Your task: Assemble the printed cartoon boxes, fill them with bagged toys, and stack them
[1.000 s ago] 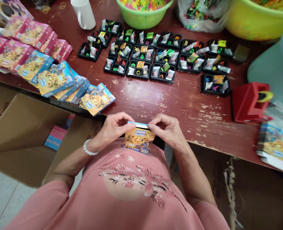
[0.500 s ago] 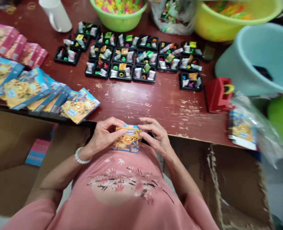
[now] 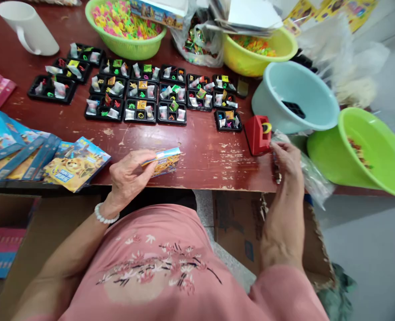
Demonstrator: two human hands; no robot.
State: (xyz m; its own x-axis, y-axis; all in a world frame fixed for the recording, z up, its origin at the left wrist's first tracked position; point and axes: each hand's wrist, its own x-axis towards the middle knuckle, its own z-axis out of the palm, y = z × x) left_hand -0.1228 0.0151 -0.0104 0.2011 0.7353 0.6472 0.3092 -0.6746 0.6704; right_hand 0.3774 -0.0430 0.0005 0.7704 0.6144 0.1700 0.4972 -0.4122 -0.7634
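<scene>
In my left hand (image 3: 130, 171) is a small printed box (image 3: 167, 162), blue and yellow, pinched between thumb and fingers just above the table's front edge. A bracelet of pale beads circles that wrist. My right hand (image 3: 287, 160) has its fingers bent together at the front end of a red tape dispenser (image 3: 257, 136) with a yellow hub. What those fingertips hold is hidden; a small dark, patterned strip shows beside them. Similar blue-and-yellow boxes (image 3: 79, 162) lie at the left along the table edge.
Several black compartment trays (image 3: 137, 117) with small packets and toys stand in rows. Behind are a green basket (image 3: 130, 49), a yellow basin (image 3: 251, 62) and a white mug (image 3: 33, 35). A blue bucket (image 3: 264, 96), a green basin (image 3: 338, 165) and clear plastic (image 3: 313, 178) crowd the right.
My right hand has let go of the box and moved right to the tape dispenser. My left hand keeps the box, now tipped and further forward over the table. The view has shifted right.
</scene>
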